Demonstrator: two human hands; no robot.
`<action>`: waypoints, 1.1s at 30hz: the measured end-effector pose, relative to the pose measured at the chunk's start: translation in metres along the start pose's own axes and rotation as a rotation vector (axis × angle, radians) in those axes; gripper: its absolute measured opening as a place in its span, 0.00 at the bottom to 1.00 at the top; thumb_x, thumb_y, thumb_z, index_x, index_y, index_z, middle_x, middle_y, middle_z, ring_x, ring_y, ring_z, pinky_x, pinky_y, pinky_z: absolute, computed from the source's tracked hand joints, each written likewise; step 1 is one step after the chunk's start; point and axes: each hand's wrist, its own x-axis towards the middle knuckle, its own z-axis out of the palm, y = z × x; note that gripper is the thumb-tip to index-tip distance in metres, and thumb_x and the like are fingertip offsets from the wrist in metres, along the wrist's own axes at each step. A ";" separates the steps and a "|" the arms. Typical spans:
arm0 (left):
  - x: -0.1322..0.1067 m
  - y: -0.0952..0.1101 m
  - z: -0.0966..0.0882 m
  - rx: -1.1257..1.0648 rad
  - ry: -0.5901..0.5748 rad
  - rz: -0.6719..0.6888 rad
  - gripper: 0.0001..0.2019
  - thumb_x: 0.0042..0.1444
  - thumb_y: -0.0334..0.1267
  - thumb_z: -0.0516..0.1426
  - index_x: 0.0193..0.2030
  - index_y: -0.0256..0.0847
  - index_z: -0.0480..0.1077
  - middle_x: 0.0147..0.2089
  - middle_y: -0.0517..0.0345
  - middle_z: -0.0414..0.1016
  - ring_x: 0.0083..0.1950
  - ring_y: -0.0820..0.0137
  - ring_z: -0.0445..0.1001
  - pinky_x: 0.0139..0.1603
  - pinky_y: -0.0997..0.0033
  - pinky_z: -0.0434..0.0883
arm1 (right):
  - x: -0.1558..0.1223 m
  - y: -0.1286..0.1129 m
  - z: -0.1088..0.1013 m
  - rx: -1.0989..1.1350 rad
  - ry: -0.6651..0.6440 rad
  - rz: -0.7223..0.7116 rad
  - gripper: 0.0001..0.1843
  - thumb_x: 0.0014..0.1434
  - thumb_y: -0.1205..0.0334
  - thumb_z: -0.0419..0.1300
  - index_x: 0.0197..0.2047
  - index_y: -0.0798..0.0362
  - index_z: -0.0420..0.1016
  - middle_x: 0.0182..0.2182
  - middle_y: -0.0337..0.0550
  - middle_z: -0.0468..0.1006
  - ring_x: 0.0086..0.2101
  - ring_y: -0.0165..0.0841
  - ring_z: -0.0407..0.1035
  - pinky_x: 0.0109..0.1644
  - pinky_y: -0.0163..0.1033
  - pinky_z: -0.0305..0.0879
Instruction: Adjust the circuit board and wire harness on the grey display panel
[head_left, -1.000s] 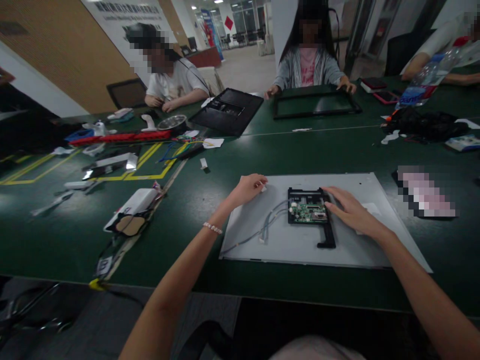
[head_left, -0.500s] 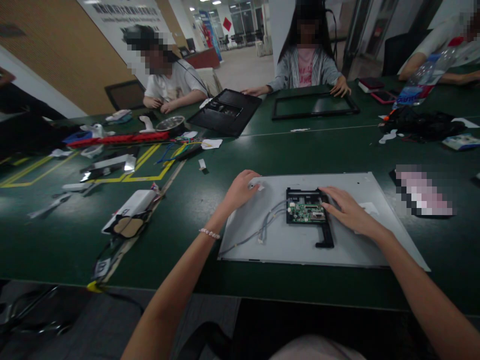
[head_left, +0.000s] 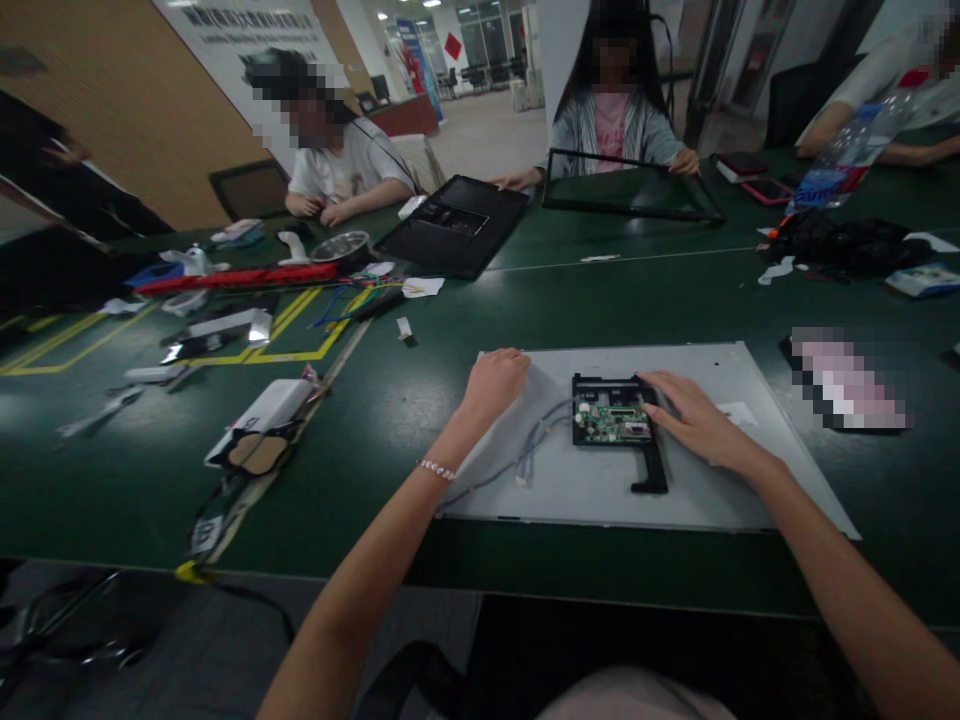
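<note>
A grey-white flat display panel (head_left: 720, 490) lies back side up on the table before me. On it sits a black plastic bracket (head_left: 654, 468) carrying a green circuit board (head_left: 615, 424). Grey cables (head_left: 534, 440) run from the board's left side towards the panel's lower left corner. My right hand (head_left: 694, 420) grips the bracket's right side, thumb and fingers against its upper right edge. My left hand (head_left: 496, 388) is closed at the panel's upper left corner, its fingers curled; anything in them is hidden.
A pixelated pink object (head_left: 847, 380) lies right of the panel. To the left are a white battery-like pack (head_left: 262, 425) and cluttered tools and wires. Across the table, one person holds a black frame (head_left: 630, 210) beside a black cover (head_left: 457, 225); another sits left of them.
My left hand has curled its fingers and shifted slightly right, covering a small white tab seen before. My right hand stays put. Across the table, the black frame has been tilted up.
</note>
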 end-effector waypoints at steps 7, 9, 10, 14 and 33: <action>0.030 0.066 0.003 -0.213 0.104 0.230 0.11 0.65 0.32 0.53 0.42 0.38 0.78 0.41 0.51 0.81 0.45 0.65 0.77 0.48 0.66 0.70 | 0.001 0.002 0.001 -0.018 0.004 -0.021 0.28 0.67 0.48 0.49 0.67 0.45 0.58 0.62 0.49 0.67 0.63 0.45 0.58 0.67 0.59 0.54; 0.040 0.083 0.008 -0.248 0.102 0.291 0.10 0.64 0.32 0.54 0.42 0.38 0.78 0.42 0.51 0.81 0.45 0.65 0.77 0.49 0.66 0.70 | 0.001 0.003 0.003 -0.026 0.016 -0.026 0.28 0.67 0.48 0.50 0.67 0.46 0.59 0.62 0.49 0.68 0.63 0.46 0.58 0.67 0.59 0.54; 0.044 0.089 0.010 -0.262 0.099 0.310 0.10 0.64 0.32 0.54 0.43 0.38 0.78 0.42 0.51 0.81 0.46 0.65 0.77 0.49 0.66 0.70 | 0.001 0.003 0.003 -0.031 0.020 -0.027 0.28 0.67 0.48 0.50 0.67 0.46 0.59 0.62 0.50 0.68 0.63 0.46 0.58 0.66 0.59 0.54; 0.053 0.100 0.022 -0.297 0.068 0.339 0.10 0.64 0.32 0.55 0.41 0.37 0.79 0.41 0.51 0.81 0.45 0.66 0.76 0.50 0.67 0.69 | 0.003 0.005 0.005 -0.041 0.018 -0.026 0.28 0.66 0.48 0.50 0.67 0.45 0.59 0.62 0.49 0.68 0.63 0.47 0.58 0.66 0.61 0.55; 0.051 0.095 0.026 -0.505 0.043 0.291 0.11 0.63 0.34 0.55 0.46 0.36 0.78 0.46 0.50 0.81 0.48 0.65 0.77 0.53 0.65 0.71 | 0.003 0.003 0.005 -0.053 0.008 -0.005 0.29 0.66 0.48 0.50 0.67 0.45 0.58 0.62 0.51 0.68 0.64 0.48 0.57 0.66 0.61 0.54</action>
